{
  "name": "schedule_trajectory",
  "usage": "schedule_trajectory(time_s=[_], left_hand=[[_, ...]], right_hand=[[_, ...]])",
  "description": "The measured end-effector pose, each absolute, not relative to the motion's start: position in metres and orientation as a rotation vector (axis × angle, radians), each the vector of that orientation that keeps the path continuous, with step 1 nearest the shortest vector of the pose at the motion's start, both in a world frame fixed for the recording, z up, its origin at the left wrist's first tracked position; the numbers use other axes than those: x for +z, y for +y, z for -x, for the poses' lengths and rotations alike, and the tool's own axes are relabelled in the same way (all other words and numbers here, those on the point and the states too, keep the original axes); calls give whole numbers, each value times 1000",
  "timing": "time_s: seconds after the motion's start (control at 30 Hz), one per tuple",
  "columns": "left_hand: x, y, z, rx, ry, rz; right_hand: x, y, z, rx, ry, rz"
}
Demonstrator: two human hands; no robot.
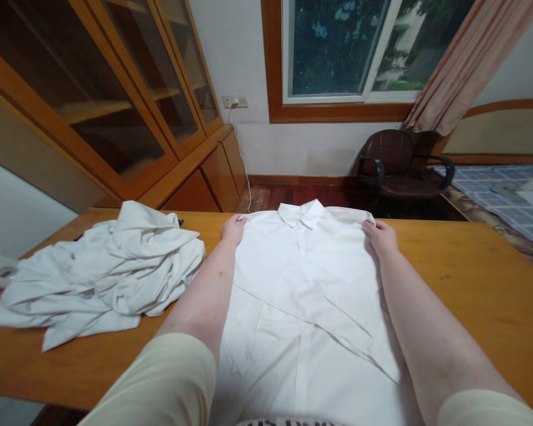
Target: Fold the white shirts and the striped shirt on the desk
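Note:
A white collared shirt (306,278) lies flat on the wooden table (471,278), collar at the far edge, with its sides folded in over the middle. My left hand (233,228) grips the shirt's left shoulder, fingers curled over the cloth. At the other shoulder, my right hand (381,235) pinches the fabric. Both forearms stretch along the shirt's sides.
A crumpled pile of white shirts (102,272) sits on the table to the left. A glass-fronted wooden cabinet (115,106) stands at the left. Beyond the table are a brown armchair (400,168), a window (337,47) with a curtain, and a bed (506,195) at the right.

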State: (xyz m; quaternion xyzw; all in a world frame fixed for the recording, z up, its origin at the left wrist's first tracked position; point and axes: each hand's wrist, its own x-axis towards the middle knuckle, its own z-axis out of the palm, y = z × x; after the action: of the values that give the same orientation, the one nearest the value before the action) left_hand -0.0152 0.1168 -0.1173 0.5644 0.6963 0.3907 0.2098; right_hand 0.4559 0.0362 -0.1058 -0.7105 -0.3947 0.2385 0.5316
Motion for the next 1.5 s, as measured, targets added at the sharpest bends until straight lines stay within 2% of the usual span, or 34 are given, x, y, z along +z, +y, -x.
schedule_trajectory(time_s=[0.3,0.77,0.93,1.07,1.2,1.33,1.43,1.5], left_hand=[[-110,109,16,1300,1696,-1373],[-38,73,13,1225,1471,-1342],[-40,46,34,1269,1417,-1387],[-44,20,48,1279,1434,-1378],[-47,-13,50,1143,1472,-1392],[-55,-43,53,912,1731,-1523],[-62,-54,57,815,1847,-1585],[-65,-56,57,905,1866,-1549]], right_hand=[[-103,27,-465,687,-834,1485],[-46,-6,-481,769,-1062,1463],[-30,-46,-486,773,-1075,1456],[-35,-81,-496,761,-1111,1560],[-46,-109,-501,808,-1321,1673],[-53,-128,-496,825,-1510,1749],[-62,-133,-491,712,-1401,1874],[-69,-133,-489,714,-1159,1883]])
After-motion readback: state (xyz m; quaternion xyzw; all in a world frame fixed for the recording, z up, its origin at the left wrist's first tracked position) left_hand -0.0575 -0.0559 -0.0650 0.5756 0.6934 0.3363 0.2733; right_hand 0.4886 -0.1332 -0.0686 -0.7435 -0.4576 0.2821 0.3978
